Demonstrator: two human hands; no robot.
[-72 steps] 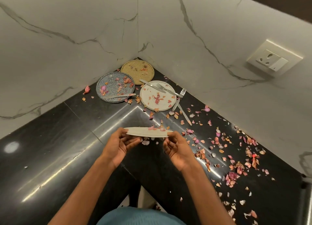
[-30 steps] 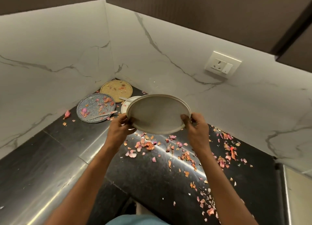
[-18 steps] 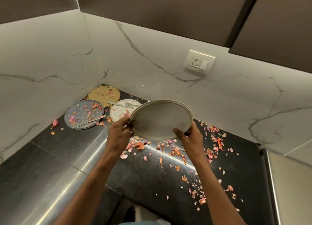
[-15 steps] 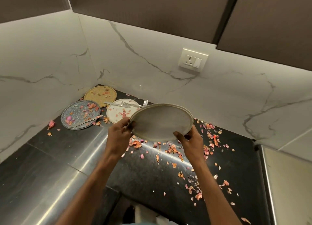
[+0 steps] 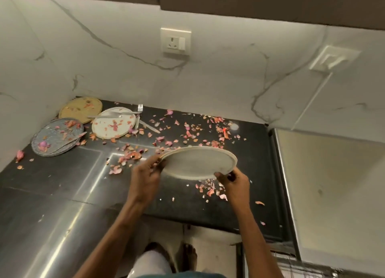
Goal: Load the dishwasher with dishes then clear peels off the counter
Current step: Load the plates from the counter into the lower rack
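A pale grey plate (image 5: pixel 198 163) hangs tilted above the black counter (image 5: pixel 62 173), its underside turned toward me. My left hand (image 5: pixel 145 173) grips its left rim and my right hand (image 5: pixel 233 179) grips its lower right rim. Pink and orange onion peels (image 5: pixel 187 131) lie scattered over the counter. In the back left corner sit a tan plate (image 5: pixel 80 108), a speckled blue-grey plate (image 5: pixel 56 138) with a knife on it, and a white plate (image 5: pixel 113 125) with cutlery, all carrying peels. A fork (image 5: pixel 138 115) leans at the white plate's right edge.
Marble walls close off the corner at left and back, with a socket (image 5: pixel 175 41) on the back wall. A pale appliance side (image 5: pixel 333 194) stands right of the counter. My feet (image 5: pixel 187 254) and the floor show below the counter's front edge.
Both hands lifted the plate from level to tilted, and the peels on it fell to the counter. The plate has since moved right and lower as my view swung rightward.
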